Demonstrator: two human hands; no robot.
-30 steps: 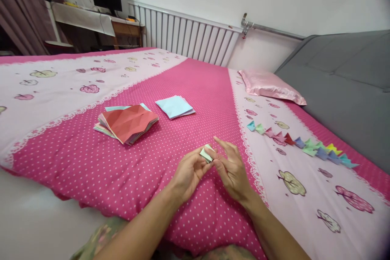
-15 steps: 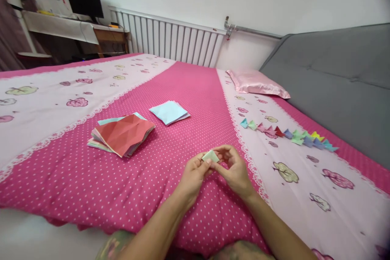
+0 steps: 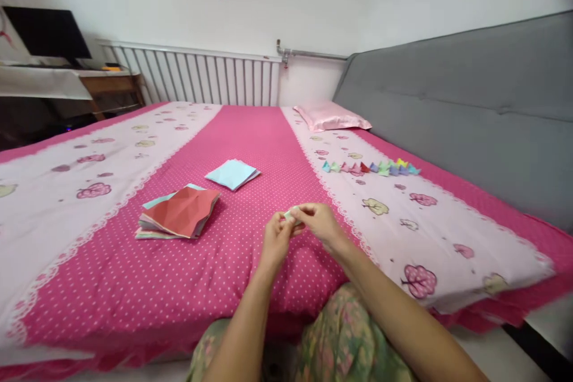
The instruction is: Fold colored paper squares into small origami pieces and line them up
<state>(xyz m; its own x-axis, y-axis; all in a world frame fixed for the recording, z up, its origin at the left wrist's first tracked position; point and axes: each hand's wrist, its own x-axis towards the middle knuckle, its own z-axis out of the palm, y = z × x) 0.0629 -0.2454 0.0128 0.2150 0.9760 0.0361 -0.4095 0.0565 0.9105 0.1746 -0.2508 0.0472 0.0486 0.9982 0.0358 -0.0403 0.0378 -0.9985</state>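
Between my two hands, above the pink dotted bedspread, is a small folded piece of pale green paper (image 3: pixel 287 213). My left hand (image 3: pixel 276 237) pinches it from the left. My right hand (image 3: pixel 317 221) closes on it from the right, thumb and fingers together, hiding most of the paper. Left of my hands lies a stack of creased paper sheets (image 3: pixel 181 212), a red one on top. Farther back sits a neater stack of light blue square paper (image 3: pixel 233 174). To the right stands a row of small folded paper pieces (image 3: pixel 371 168) in several colours.
The bed (image 3: pixel 250 131) spreads widely before me, with a pink pillow (image 3: pixel 331 116) at the back right. A grey padded headboard (image 3: pixel 461 71) rises on the right. Along the wall runs a white radiator (image 3: pixel 197 74); a desk with a monitor (image 3: pixel 49 33) stands at the far left.
My view has swung to the right and shows more of my lap. The paper stays in both hands, now more covered by the right fingers. The stacks and the row lie as before.
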